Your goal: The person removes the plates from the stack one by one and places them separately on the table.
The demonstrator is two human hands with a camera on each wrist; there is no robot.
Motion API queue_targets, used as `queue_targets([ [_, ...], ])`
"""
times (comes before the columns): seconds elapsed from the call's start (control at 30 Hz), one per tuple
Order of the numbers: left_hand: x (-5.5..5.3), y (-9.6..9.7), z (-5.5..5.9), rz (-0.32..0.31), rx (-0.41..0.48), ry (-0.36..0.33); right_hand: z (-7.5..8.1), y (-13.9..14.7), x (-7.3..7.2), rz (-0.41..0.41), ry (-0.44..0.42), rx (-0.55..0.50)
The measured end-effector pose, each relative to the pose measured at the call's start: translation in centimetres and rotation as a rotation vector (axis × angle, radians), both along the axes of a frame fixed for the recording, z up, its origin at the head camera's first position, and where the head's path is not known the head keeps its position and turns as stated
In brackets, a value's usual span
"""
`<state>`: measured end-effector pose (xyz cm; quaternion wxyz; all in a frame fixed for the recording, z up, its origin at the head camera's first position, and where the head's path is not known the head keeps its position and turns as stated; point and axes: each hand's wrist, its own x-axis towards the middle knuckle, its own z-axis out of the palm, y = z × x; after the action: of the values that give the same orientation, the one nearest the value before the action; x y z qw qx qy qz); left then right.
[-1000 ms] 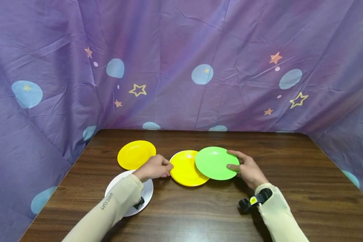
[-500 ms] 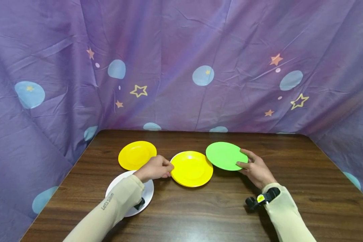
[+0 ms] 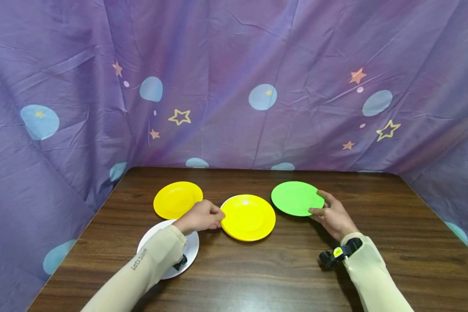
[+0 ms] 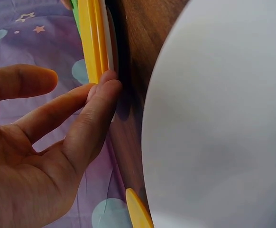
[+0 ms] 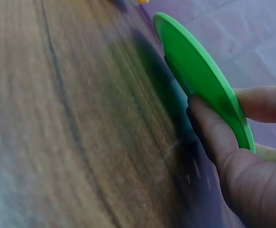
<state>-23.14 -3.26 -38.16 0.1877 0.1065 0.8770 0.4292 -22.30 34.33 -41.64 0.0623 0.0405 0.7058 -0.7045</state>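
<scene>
My right hand [image 3: 333, 216] grips a green plate [image 3: 297, 198] by its right rim. In the right wrist view the green plate [image 5: 202, 71] tilts just above the wood, with fingers on both faces. My left hand [image 3: 203, 215] pinches the left edge of a stack topped by a yellow plate [image 3: 248, 218]. Seen edge-on in the left wrist view, the stack has yellow plates [image 4: 94, 42] with a white plate [image 4: 107, 42] beneath. The left hand's fingertips [image 4: 110, 88] meet at the stack's edge.
Another yellow plate [image 3: 177, 199] lies at the back left. Under my left forearm is a white plate [image 3: 189, 251], partly covered by the sleeve. The brown wooden table [image 3: 249, 277] ends at a purple curtain [image 3: 218, 65] with stars.
My right hand has carried the green plate to the right and back, off its overlap with the yellow plate, and lowered it toward the table. The left hand has stayed at the stack.
</scene>
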Motion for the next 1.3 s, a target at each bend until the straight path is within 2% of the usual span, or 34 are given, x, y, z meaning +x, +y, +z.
queue_targets([
  [0.13,0.0,0.0,0.0,-0.004,0.016,-0.004,-0.1,0.2,-0.3,0.011,-0.022,0.021],
  [0.2,0.0,0.1,0.0,-0.009,0.016,0.0,0.0,0.4,-0.3,0.02,-0.017,0.075],
  [0.43,0.1,0.1,0.1,-0.007,-0.001,-0.003,0.4,0.6,-0.7,-0.017,0.063,0.492],
  [0.53,0.1,0.0,0.1,-0.005,-0.013,0.0,0.8,0.7,-0.7,-0.046,0.082,0.608],
  [0.63,0.0,0.0,0.0,-0.004,-0.014,-0.002,1.0,0.8,-0.7,-0.055,0.076,0.635],
  [0.77,0.0,0.0,0.0,-0.001,-0.014,-0.006,0.9,1.0,-0.6,-0.04,0.048,0.559],
  [0.87,0.0,0.1,0.1,-0.001,-0.017,-0.008,0.9,1.2,-0.7,-0.038,0.025,0.563],
  [1.17,0.0,0.1,0.2,-0.007,-0.027,-0.008,1.6,1.4,-0.6,-0.064,-0.001,0.76],
  [1.3,-0.1,0.2,0.2,-0.004,-0.018,-0.019,1.8,1.3,-0.5,-0.07,0.024,0.822],
])
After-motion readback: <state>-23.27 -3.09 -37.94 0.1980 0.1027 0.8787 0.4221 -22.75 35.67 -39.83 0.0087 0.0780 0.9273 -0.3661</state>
